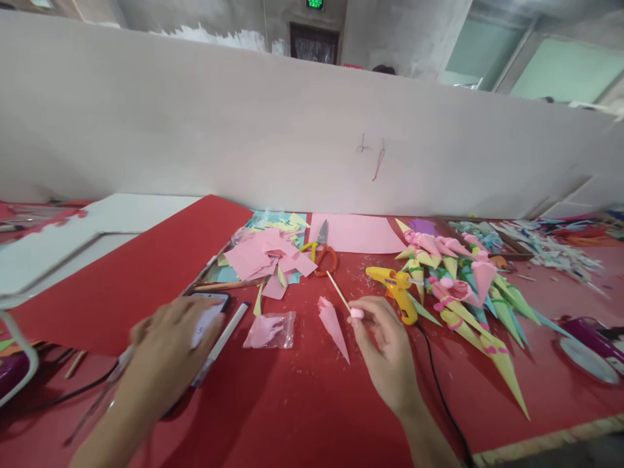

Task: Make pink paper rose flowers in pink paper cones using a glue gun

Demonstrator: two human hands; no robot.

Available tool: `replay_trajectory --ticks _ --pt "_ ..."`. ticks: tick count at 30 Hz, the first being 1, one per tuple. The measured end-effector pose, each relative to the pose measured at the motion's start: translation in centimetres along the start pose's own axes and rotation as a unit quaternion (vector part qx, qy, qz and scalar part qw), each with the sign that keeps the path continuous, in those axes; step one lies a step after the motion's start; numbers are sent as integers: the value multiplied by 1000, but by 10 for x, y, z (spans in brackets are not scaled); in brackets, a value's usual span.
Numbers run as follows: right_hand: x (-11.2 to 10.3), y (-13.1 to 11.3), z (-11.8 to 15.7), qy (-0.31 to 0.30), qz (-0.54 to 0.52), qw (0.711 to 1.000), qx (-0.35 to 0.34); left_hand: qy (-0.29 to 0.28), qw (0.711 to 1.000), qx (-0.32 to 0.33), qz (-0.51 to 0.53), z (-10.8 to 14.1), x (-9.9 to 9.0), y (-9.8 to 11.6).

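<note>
My left hand [168, 354] hovers over or touches a phone [202, 325] with a lit screen. Its fingers are stretched out and a little blurred. A white marker pen [225, 338] lies just right of it. In my right hand [383, 348], thumb and fingers pinch a thin wooden stick [338, 289] that points up and left. A small pink ball [357, 313] sits at the stick's lower end by the fingertips. Left of that hand, a rolled pink paper cone [333, 328] lies on the red table [292, 403]. A yellow glue gun [397, 286] rests on its side beyond the hand.
Pink paper pieces [268, 253] are heaped near scissors [324, 253] with orange handles. A clear bag [270, 330] lies in front. Many-coloured paper cones [463, 286] pile up at right. The glue gun's black cord [439, 383] runs toward me. A white partition [244, 130] stands behind.
</note>
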State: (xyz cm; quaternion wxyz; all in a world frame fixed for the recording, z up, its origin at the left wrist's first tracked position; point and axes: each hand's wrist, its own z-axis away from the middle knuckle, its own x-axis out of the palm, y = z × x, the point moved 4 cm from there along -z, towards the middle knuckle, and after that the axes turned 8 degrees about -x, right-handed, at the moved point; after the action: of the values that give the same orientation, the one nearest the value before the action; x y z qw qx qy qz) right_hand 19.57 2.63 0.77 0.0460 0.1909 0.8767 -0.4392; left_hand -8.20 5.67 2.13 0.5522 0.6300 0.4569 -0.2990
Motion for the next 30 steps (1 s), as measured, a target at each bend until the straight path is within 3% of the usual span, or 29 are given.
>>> replay_trajectory --ticks 3,6,9,14,18,26,30 --pt "2 0 -1 -4 -13 1000 10 -134 987 55 -68 6 29 63" --pt "4 2 0 -3 -54 998 43 -120 981 94 -118 10 53 108" --pt "5 8 2 -7 -68 995 78 -136 975 112 -133 11 77 130" --pt "4 19 5 39 -100 989 102 -158 973 122 -115 4 103 137" --pt "1 26 4 62 -127 984 110 -194 968 145 -67 1 111 129" --pt "-3 27 4 107 -108 979 132 -191 963 177 66 11 87 105" --pt "0 18 3 94 -101 986 95 -185 961 181 95 20 73 106"
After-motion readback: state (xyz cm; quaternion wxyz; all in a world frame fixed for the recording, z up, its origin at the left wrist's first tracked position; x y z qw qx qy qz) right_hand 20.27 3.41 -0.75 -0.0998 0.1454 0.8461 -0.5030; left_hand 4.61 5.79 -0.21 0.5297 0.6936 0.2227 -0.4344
